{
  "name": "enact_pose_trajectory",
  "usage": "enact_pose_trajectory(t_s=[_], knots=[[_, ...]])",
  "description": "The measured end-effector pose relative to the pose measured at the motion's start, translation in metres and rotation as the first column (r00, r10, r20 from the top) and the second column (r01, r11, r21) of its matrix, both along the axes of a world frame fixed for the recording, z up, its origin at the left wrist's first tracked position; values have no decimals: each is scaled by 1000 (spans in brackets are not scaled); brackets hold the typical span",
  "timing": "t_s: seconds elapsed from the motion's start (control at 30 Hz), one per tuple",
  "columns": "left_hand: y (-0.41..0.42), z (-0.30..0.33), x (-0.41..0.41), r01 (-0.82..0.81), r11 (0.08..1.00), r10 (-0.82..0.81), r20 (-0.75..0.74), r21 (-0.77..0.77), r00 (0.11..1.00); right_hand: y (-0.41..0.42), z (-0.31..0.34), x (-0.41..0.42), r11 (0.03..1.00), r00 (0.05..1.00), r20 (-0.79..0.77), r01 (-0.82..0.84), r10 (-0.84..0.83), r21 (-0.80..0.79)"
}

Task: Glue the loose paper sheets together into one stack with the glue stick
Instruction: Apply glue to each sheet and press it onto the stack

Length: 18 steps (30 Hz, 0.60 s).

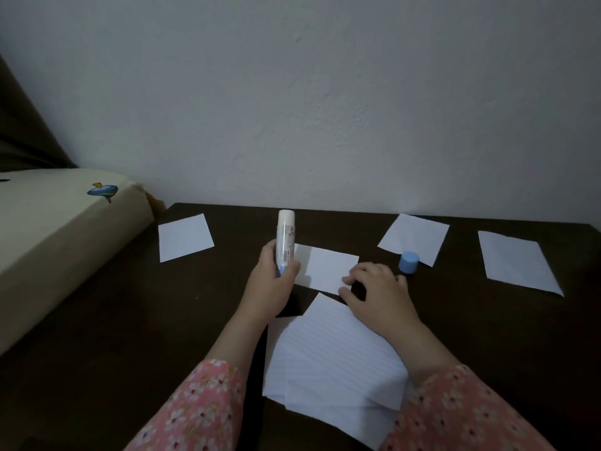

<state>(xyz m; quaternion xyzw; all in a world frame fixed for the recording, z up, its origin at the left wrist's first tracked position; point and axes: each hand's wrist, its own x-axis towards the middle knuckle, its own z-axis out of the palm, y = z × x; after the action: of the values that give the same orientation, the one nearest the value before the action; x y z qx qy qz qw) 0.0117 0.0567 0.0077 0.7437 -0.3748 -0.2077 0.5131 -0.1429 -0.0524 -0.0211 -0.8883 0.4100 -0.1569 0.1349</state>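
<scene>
Nearest, a lined paper stack [335, 359] lies fanned on the dark table [130, 320], between two floral sleeves; beyond it, the left hand [273, 281] grips the uncapped glue stick [285, 239] upright, blue tip down, at the left edge of a small central sheet [328, 266]; the right hand [377, 291] rests fingers loosely spread on that sheet's near right corner; a blue cap [409, 262] stands just right; three loose sheets [184, 236] lie farther back, well apart.

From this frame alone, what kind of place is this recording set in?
Probably a room at home, perhaps a bedroom: a dark wooden table against a plain white wall, with a mattress in a printed cream sheet beside it.
</scene>
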Motion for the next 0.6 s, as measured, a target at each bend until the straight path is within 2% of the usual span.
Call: enact_pose_trajectory(t_s=[0.17,0.3,0.43,0.47,0.53,0.6], knots=[[-11,2,-12,-228,954,191,-190,-196,963,-2,5,-6,999,1000,13,15,-14,-29],[-19,5,-12,-295,921,166,-428,-254,888,-4,10,-12,997,999,30,-32,30,74],[-23,4,-12,-258,940,113,-510,-223,853,-8,9,-18,997,999,-40,-23,26,77],[-23,4,-14,-213,952,84,-483,-220,872,-9,9,-19,996,998,-65,-10,15,84],[-24,5,-20,-96,982,41,-310,-162,950,-12,8,-19,992,997,-70,-2,11,126],[-25,4,-24,-20,993,4,-136,-119,991,-13,6,-20,987,999,-41,-12,19,162]])
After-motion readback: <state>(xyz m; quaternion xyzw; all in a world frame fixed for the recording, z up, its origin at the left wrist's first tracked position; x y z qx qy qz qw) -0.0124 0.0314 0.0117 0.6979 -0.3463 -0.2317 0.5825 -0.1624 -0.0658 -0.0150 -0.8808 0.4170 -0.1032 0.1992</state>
